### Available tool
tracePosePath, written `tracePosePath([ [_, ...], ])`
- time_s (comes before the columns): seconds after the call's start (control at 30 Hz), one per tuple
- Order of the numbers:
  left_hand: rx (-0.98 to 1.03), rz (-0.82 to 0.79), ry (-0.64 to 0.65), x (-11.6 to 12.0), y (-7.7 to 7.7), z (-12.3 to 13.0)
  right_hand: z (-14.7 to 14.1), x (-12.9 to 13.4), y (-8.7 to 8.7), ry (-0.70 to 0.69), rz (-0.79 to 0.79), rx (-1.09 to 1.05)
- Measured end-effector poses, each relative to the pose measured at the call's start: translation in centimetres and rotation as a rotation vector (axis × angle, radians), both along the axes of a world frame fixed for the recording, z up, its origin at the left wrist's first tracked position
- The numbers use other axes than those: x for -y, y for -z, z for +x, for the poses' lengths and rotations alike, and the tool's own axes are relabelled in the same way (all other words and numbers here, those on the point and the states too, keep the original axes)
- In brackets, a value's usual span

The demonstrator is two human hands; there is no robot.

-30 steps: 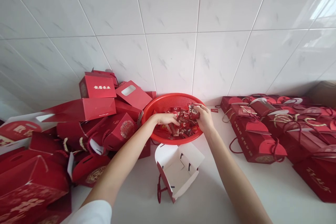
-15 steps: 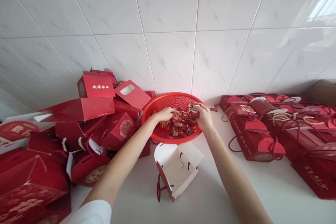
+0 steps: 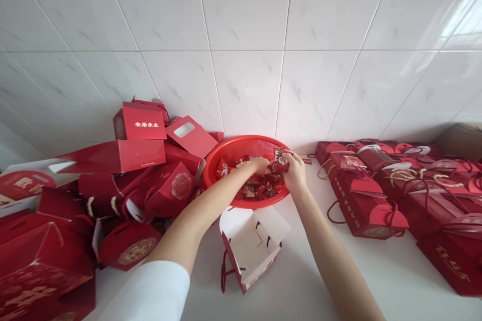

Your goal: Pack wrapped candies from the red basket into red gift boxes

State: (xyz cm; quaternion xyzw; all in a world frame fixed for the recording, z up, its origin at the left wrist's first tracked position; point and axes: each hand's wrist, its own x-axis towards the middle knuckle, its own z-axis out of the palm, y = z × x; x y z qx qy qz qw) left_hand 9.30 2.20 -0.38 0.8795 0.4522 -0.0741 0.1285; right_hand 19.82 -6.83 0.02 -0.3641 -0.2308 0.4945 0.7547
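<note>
A red plastic basket [image 3: 215, 154] with perforated walls stands against the tiled wall, holding several small wrapped candies [image 3: 259, 189]. My right hand [image 3: 295, 170] is closed on wrapped candies [image 3: 279, 160] at the basket's right side. Close beside it, my left hand [image 3: 259, 164] reaches down among the candies; its fingers are bent and partly hidden, and what they grip does not show clearly. In front of the basket an open gift box [image 3: 250, 251], white inside with a dark red cord, sits with its flaps up and no candy inside.
At left is a heap of red gift boxes [image 3: 141, 155], some with cord handles. Rows of closed red boxes [image 3: 361, 200] line the right side. A brown carton [image 3: 461, 143] stands at the far right, and white tiles [image 3: 248, 95] rise behind.
My left hand has moved right across the basket, close to my right hand. My right hand keeps its hold on the candies. The view has shifted slightly.
</note>
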Motion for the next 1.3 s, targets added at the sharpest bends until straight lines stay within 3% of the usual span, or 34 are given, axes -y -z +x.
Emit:
tracePosePath([
  [0.2,0.153,-0.034,-0.033,-0.6,0.5,-0.7,0.1,-0.2,0.1,0.053,0.002,-0.056],
  [0.37,0.722,-0.213,-0.151,-1.5,-1.1,-2.9,0.0,-0.2,0.3,0.073,-0.005,-0.045],
  [0.47,0.927,-0.272,-0.181,-1.6,-2.0,-3.7,0.1,-0.1,0.2,0.049,-0.008,-0.054],
  [0.7,1.118,-0.447,-0.195,-0.3,-3.0,-4.0,0.1,0.0,0.0,0.0,-0.028,-0.065],
  [0.83,1.012,-0.461,-0.136,0.1,-2.9,-3.8,0.2,0.0,0.0,0.006,-0.028,-0.076],
  [0.93,0.668,-0.476,-0.151,0.1,-2.4,-3.5,0.2,-0.1,0.0,0.023,-0.03,-0.079],
  [1.0,0.473,-0.371,-0.12,0.1,-1.7,-3.1,0.2,-0.2,0.1,0.038,-0.022,-0.081],
  [1.13,0.345,-0.046,0.081,0.4,-0.1,-1.0,0.3,-0.5,0.6,0.077,0.004,-0.051],
  [1.23,0.242,-0.027,0.168,0.7,0.9,0.6,0.4,-0.7,0.8,0.087,0.026,-0.017],
  [1.3,0.174,-0.039,0.151,0.7,1.2,1.0,0.5,-0.6,0.8,0.088,0.022,-0.025],
])
